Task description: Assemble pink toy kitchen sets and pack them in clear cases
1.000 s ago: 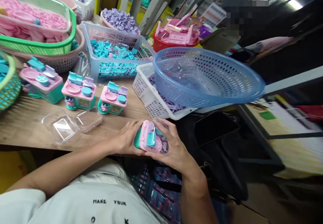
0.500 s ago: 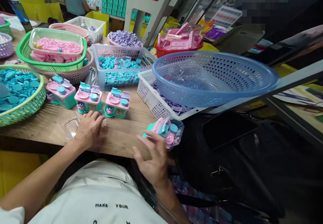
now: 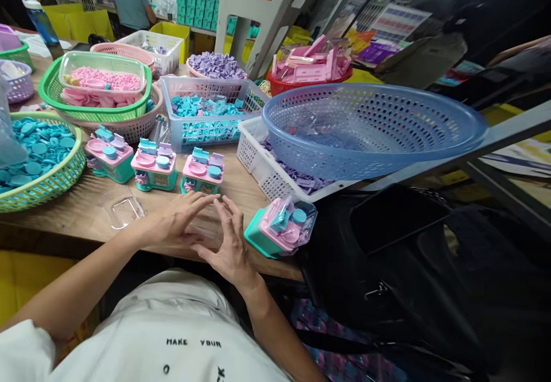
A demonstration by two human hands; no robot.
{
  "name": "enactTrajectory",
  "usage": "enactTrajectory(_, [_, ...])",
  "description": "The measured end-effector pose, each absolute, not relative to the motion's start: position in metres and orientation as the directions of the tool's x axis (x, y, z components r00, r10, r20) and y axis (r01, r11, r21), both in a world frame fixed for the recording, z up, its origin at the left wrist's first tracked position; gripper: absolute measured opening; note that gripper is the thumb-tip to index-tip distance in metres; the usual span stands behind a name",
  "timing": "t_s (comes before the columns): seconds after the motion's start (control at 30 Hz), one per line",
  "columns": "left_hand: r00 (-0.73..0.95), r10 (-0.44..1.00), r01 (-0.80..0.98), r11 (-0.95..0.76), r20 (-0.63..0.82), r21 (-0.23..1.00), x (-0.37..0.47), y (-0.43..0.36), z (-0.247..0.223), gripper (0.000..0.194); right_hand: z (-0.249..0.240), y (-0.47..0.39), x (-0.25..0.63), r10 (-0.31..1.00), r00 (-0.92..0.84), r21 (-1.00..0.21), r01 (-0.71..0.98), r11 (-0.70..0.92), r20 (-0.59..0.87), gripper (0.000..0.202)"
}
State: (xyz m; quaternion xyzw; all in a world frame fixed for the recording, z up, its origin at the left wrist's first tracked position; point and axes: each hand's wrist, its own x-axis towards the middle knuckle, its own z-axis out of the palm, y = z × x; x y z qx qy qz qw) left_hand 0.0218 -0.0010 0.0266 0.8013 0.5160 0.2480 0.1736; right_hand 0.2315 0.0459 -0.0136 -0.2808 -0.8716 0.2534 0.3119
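Ahead of the right hand (image 3: 228, 244): open lane of bare brown wooden tabletop (image 3: 237, 184), between a pink-and-teal plastic toy kitchen (image 3: 202, 172) and a white perforated plastic basket (image 3: 269, 172). Right of that hand, blocking sideways: one clear-covered pink-and-teal plastic toy kitchen (image 3: 279, 227). Beyond it: broad blue perforated plastic basin (image 3: 365, 161), overhanging the basket. Left of the left hand (image 3: 174, 218): one low transparent plastic cover (image 3: 124, 207).

The toy units (image 3: 154, 165) are coloured pink above and sea green below, with turquoise and lilac details; the shirt (image 3: 193, 322) is lettered black on white; the large basin (image 3: 301, 165) is tinted blue and patterned with holes; the table (image 3: 237, 190) is grained in brown
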Motion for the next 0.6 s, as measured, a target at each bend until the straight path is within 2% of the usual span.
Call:
enactTrajectory(0.07, [0.424, 0.872, 0.684, -0.484, 0.243, 0.545, 0.019, 0.013, 0.042, 0.076, -0.020, 0.049, 0.235, 0.641, -0.665, -0.579, 0.368, 0.728, 0.383, 0.084])
enactTrajectory(0.17, [0.344, 0.894, 0.772, -0.444, 0.288, 0.455, 0.006, 0.048, 0.062, 0.062, -0.030, 0.052, 0.243, 0.666, -0.658, -0.508, 0.463, 0.727, 0.353, 0.062])
enactTrajectory(0.23, [0.250, 0.928, 0.870, -0.340, 0.275, 0.357, -0.003, 0.075, 0.068, 0.060, -0.032, 0.050, 0.248, 0.677, -0.645, -0.450, 0.517, 0.728, 0.355, 0.057])
enactTrajectory(0.33, [0.138, 0.985, 0.963, -0.157, 0.101, 0.219, -0.004, 0.104, 0.068, 0.064, -0.024, 0.043, 0.251, 0.676, -0.636, -0.405, 0.544, 0.735, 0.372, 0.067])
enactTrajectory(0.4, [0.062, 0.998, 0.988, -0.063, 0.009, 0.144, 0.006, 0.108, 0.067, 0.061, -0.019, 0.038, 0.247, 0.694, -0.616, -0.426, 0.550, 0.718, 0.373, 0.061])
enactTrajectory(0.5, [-0.082, 0.997, 0.994, 0.082, -0.008, 0.072, 0.027, 0.101, 0.070, 0.056, -0.017, 0.034, 0.233, 0.733, -0.595, -0.460, 0.576, 0.675, 0.331, 0.057])
enactTrajectory(0.6, [-0.185, 0.982, 0.981, 0.187, -0.035, 0.045, 0.038, 0.093, 0.076, 0.063, -0.018, 0.043, 0.228, 0.713, -0.649, -0.451, 0.570, 0.687, 0.266, 0.052])
